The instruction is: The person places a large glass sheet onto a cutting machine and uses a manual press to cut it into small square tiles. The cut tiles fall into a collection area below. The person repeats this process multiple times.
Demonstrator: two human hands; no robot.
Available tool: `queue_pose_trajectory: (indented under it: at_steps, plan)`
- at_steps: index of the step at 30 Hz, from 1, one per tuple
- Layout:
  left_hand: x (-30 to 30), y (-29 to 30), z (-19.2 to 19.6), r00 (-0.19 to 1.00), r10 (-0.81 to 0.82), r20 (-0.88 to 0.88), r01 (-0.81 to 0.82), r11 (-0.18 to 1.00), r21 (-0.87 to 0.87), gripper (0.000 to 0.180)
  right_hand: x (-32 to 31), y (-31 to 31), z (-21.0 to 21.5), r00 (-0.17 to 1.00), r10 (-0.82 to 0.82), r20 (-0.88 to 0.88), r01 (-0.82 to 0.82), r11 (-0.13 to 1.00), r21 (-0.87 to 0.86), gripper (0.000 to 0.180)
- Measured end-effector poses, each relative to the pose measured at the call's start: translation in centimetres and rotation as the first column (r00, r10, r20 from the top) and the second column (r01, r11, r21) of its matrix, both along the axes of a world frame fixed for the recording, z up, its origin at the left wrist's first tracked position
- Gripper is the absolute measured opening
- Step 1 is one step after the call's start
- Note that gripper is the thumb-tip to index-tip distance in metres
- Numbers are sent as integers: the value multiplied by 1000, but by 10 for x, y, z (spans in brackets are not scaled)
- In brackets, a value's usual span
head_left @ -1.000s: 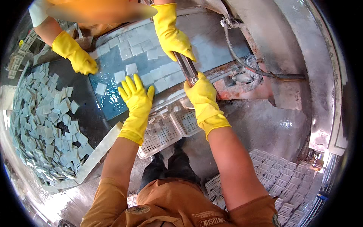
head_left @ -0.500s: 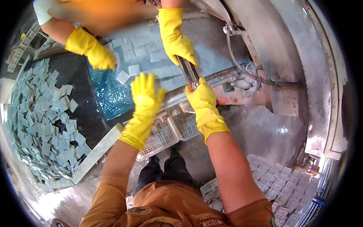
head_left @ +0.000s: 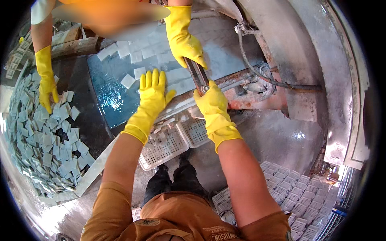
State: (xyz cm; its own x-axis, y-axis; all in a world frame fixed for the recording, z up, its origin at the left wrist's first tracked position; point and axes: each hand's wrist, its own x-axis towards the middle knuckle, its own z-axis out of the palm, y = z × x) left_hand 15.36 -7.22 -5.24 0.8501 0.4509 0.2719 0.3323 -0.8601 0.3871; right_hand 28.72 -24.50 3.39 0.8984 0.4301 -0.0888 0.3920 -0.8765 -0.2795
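In a yellow rubber glove, my left hand (head_left: 152, 94) is spread flat, fingers apart, at the near edge of the wet bluish surface (head_left: 108, 86). Two pale square tiles (head_left: 128, 81) lie just beyond its fingertips. My right hand (head_left: 213, 105), gloved alike, is closed round the near end of a slotted metal bar (head_left: 196, 73). A co-worker's yellow-gloved hand (head_left: 185, 47) holds the far end of that bar. Their other gloved hand (head_left: 46, 86) reaches down to a heap of square tiles (head_left: 50, 134) on the left. More tiles (head_left: 136, 56) lie in loose rows farther back.
Below my hands sit two perforated white baskets (head_left: 165, 152), one with broken pieces in it. A pale ledge (head_left: 94, 168) borders the tile heap. A dark hose (head_left: 247, 58) bends along the right, beside a large metal housing (head_left: 299, 60). Small whitish stacks (head_left: 297, 193) stand at lower right.
The co-worker's free hand has swung from the wet surface to the tile heap. My left hand, blurred before, now rests slightly lower. The bar and both hands on it shifted slightly left.
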Motion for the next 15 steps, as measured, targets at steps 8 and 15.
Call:
queue_pose_trajectory:
  at_steps: [8, 15]
  plan:
    - [-21, -2, 12, 997, -16, 74, 16, 1000, 5, 85, 3, 1, 7, 1000, -5, -29, 6, 1000, 6, 44]
    - [-27, 56, -38, 905, 418, -75, -405, 903, 147, 90, 1, 3, 10, 998, -15, -55, 15, 1000, -2, 44]
